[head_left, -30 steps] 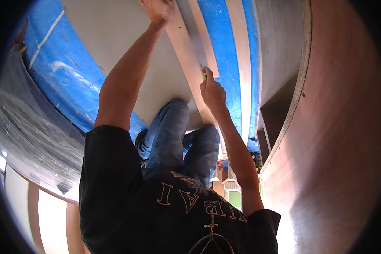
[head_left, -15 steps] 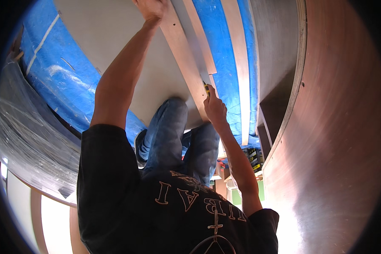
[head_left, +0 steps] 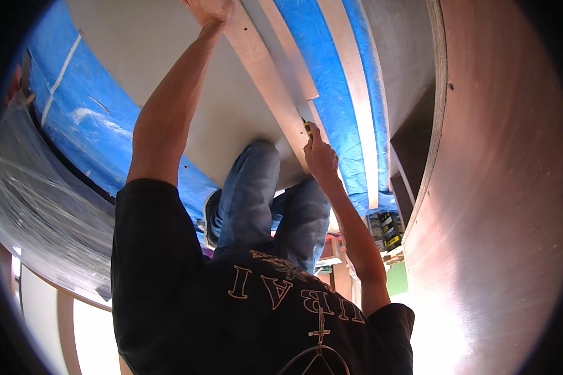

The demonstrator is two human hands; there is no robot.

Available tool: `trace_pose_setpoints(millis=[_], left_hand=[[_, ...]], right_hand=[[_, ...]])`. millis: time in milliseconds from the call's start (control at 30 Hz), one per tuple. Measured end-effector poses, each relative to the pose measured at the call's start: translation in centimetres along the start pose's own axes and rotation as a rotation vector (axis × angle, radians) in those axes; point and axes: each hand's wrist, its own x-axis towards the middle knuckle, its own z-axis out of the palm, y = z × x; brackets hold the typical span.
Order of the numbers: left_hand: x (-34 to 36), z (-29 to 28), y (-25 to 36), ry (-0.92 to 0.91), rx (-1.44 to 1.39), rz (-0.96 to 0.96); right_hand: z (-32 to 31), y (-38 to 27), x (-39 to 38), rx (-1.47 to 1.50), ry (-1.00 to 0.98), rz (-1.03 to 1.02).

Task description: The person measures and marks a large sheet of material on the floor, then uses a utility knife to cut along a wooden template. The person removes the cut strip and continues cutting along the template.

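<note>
My right hand (head_left: 321,156) is wrapped round a yellow-and-black utility knife (head_left: 309,130). The knife's tip points away from me and rests at the right edge of a long, light wooden strip (head_left: 263,65). At the top edge of the view, my left hand (head_left: 210,9) lies on or against the far part of that strip; its fingers are mostly cut off by the frame. Under the strip is a large grey-beige sheet (head_left: 222,103). A second, shorter wooden strip (head_left: 291,50) runs alongside on the right, with a grey band between the two.
Blue plastic sheeting (head_left: 316,47) lies on the right, with another wooden strip (head_left: 356,81) across it. More blue sheeting (head_left: 84,134) is at the left, beside a bundle in clear plastic wrap (head_left: 50,206). A big curved-looking wood panel (head_left: 494,156) stands close on my right. My jeans-clad knees rest against the grey sheet.
The view has shifted slightly, so the strips and left hand appear a little further left and higher. My right hand still holds the knife at the strip's edge.
</note>
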Motion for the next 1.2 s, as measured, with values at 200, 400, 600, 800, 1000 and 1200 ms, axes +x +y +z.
trace_pose_setpoints(millis=[200,400,600,800,1000,1200], left_hand=[[-0.6,-0.1,-0.5,0.058,-0.190,0.062],[0.2,-0.1,-1.6,-0.105,-0.847,-0.205],[-0.7,2.0,-1.5,0.095,-0.074,0.030],[-0.5,2.1,-2.7,-0.128,-0.050,-0.010],[1.1,0.6,-5.8,-0.371,-0.102,0.170],[-4.5,-3.5,-4.9,-0.298,-0.505,0.105]], right_hand=[[1.9,2.1,-1.6,0.000,0.046,0.037],[2.6,2.7,-1.9,0.015,0.110,0.002],[4.1,3.6,-2.6,0.047,0.183,-0.013],[5.5,5.3,-3.5,0.131,0.252,-0.036],[6.7,6.4,-10.4,0.345,0.591,0.022],[12.7,10.6,-18.2,0.324,0.661,0.444]])
